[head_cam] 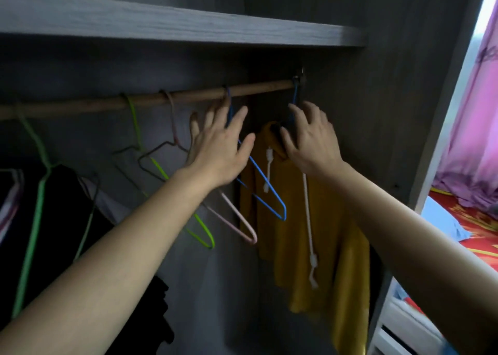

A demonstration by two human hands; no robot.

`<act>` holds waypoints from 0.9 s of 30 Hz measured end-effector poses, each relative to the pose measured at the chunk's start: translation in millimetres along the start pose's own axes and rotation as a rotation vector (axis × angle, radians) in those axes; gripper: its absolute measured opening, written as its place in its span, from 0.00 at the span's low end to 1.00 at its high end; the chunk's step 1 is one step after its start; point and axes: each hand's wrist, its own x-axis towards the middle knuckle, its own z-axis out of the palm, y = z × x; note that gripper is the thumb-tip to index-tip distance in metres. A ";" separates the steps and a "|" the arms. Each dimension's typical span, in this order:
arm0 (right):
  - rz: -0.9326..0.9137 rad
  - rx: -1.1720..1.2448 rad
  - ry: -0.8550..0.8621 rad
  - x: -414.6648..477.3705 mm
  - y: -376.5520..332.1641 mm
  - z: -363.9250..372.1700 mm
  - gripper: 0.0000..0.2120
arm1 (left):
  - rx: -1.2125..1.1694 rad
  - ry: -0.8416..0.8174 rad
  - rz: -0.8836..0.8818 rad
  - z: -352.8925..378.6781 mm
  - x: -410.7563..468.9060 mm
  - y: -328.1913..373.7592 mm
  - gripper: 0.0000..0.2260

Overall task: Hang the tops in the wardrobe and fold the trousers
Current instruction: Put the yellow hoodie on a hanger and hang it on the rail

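- Your left hand [219, 150] is reaching into the grey wardrobe [382, 112] with its fingers spread and slack, gripping nothing; it sits in front of the empty blue hanger [266, 186], just under the wooden rail [151, 100].
- Your right hand [310, 136] is also loose, fingers fanned, with its thumb against the collar of the mustard-yellow hooded top [304, 236]; whether it pinches the cloth, you cannot tell.
- That top hangs at the far right end of the rail, on a blue hanger hook [295, 93] next to the wardrobe's side wall, with its white drawstrings [310, 220] dangling down the front.
- Left of the blue hanger, an empty pink hanger [239, 220] and an empty green hanger [200, 226] hang tilted from the same rail.
- Further left, a dark garment [62, 209] hangs on another green hanger [32, 220].
- A shelf [172, 23] runs above the rail.
- Outside the wardrobe on the right, you have a pink curtain [474, 117] and a red patterned bedcover [469, 228].
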 end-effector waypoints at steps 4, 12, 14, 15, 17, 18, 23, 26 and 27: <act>0.026 -0.055 0.014 -54.6 -14.2 3.1 0.30 | -0.031 0.003 0.014 2.1 -51.4 -0.9 0.29; 0.175 -0.224 -0.086 -184.5 4.0 -18.8 0.31 | -0.103 -0.028 0.012 21.3 -138.7 48.6 0.29; 0.239 -0.252 -0.105 -211.8 10.9 -32.5 0.31 | -0.128 -0.034 0.032 21.1 -158.0 70.2 0.29; 0.266 -0.261 -0.114 -226.1 14.5 -39.8 0.31 | -0.151 -0.039 0.040 20.4 -167.9 81.4 0.29; 0.314 -0.264 -0.133 -258.6 22.1 -56.1 0.31 | -0.205 -0.057 0.047 19.6 -189.4 105.0 0.29; 0.335 -0.266 -0.148 -275.8 26.7 -65.1 0.31 | -0.226 -0.076 0.048 19.4 -199.8 117.4 0.30; 0.429 -0.359 -0.217 -375.8 57.4 -128.7 0.32 | -0.303 -0.193 0.103 16.2 -246.5 197.0 0.32; 0.542 -0.421 -0.208 -452.1 81.4 -191.5 0.33 | -0.382 -0.252 0.196 9.1 -278.1 267.1 0.32; 0.588 -0.456 -0.211 -480.8 89.4 -215.6 0.33 | -0.421 -0.276 0.232 5.0 -291.5 294.5 0.31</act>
